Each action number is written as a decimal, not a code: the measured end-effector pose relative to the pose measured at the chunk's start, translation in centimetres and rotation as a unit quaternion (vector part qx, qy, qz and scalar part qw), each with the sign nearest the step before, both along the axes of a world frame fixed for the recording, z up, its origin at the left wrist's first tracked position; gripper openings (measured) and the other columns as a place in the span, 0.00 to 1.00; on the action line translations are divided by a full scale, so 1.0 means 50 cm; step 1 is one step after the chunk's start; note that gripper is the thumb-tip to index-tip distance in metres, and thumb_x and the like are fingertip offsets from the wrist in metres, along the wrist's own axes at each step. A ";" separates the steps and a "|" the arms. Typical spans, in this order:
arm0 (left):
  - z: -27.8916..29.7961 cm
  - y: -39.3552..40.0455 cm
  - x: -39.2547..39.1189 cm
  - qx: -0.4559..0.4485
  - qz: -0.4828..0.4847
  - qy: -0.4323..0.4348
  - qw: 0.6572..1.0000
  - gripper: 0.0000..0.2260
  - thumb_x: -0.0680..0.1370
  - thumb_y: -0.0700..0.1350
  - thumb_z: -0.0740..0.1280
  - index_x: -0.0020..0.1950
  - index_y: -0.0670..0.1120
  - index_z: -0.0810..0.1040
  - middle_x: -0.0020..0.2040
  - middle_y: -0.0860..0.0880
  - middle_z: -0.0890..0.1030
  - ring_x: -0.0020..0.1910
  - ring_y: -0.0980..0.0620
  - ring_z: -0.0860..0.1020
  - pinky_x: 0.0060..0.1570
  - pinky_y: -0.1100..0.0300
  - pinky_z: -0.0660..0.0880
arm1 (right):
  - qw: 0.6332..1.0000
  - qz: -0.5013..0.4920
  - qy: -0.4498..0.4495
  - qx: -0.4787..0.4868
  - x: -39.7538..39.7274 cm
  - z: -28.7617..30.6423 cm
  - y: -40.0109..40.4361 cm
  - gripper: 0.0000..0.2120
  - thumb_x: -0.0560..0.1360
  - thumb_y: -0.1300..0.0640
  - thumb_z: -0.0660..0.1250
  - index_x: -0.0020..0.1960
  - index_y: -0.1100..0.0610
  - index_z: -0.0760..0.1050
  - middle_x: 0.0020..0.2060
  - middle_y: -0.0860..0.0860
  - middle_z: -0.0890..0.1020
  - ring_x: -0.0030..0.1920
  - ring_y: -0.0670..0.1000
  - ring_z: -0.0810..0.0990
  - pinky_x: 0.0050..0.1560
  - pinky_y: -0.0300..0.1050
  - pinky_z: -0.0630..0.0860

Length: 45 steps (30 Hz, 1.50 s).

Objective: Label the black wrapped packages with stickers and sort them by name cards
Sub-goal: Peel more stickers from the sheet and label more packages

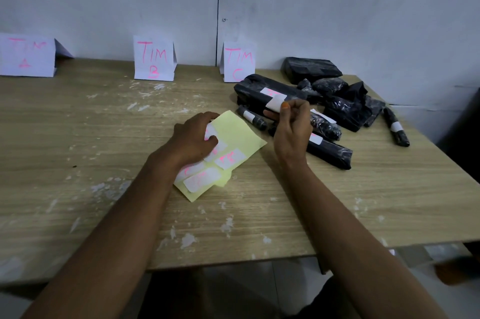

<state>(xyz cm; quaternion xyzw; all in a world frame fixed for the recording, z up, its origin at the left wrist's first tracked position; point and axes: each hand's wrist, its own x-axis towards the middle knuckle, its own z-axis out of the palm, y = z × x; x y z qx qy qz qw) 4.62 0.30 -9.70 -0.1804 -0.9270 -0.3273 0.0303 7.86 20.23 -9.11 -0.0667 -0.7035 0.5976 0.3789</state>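
My left hand (193,139) grips a yellow backing sheet (241,134) that carries several white stickers with pink writing, low over the table's middle. My right hand (291,124) pinches one peeled white sticker (275,103) just above a pile of black wrapped packages (337,111) at the right. Some packages bear white stickers, such as the long flat one (330,149) under my right wrist and a thin roll (396,127) at the far right. Three folded name cards stand along the wall: TIM A (27,57), TIM B (153,60), TIM C (239,62).
The wooden table (104,162) has white scuff marks. Its front edge runs below my forearms and its right edge lies just past the package pile. A grey wall (337,7) closes the back.
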 end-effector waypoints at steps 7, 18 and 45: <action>-0.004 0.000 -0.007 -0.130 0.024 -0.022 0.991 0.26 0.80 0.47 0.60 0.78 0.56 0.60 0.71 0.48 0.64 0.69 0.44 0.59 0.68 0.51 0.54 | 0.999 0.021 0.018 0.021 0.000 -0.004 0.005 0.02 0.80 0.57 0.62 0.49 0.54 0.69 0.42 0.57 0.83 0.46 0.54 0.85 0.47 0.57 0.80; -0.007 -0.001 -0.006 -0.044 0.049 0.125 0.990 0.18 0.75 0.48 0.61 0.63 0.58 0.78 0.68 0.52 0.71 0.67 0.46 0.65 0.65 0.51 0.55 | 0.991 0.045 0.051 0.116 0.015 0.004 0.002 0.09 0.75 0.63 0.70 0.50 0.57 0.70 0.43 0.52 0.82 0.40 0.47 0.82 0.43 0.42 0.79; 0.086 0.259 0.107 0.346 -0.073 -0.094 0.930 0.03 0.79 0.37 0.66 0.46 0.42 0.76 0.38 0.46 0.81 0.32 0.60 0.78 0.34 0.68 0.73 | 0.972 0.044 0.100 0.208 0.133 0.003 0.102 0.17 0.69 0.65 0.74 0.55 0.60 0.74 0.52 0.53 0.81 0.51 0.50 0.82 0.52 0.47 0.80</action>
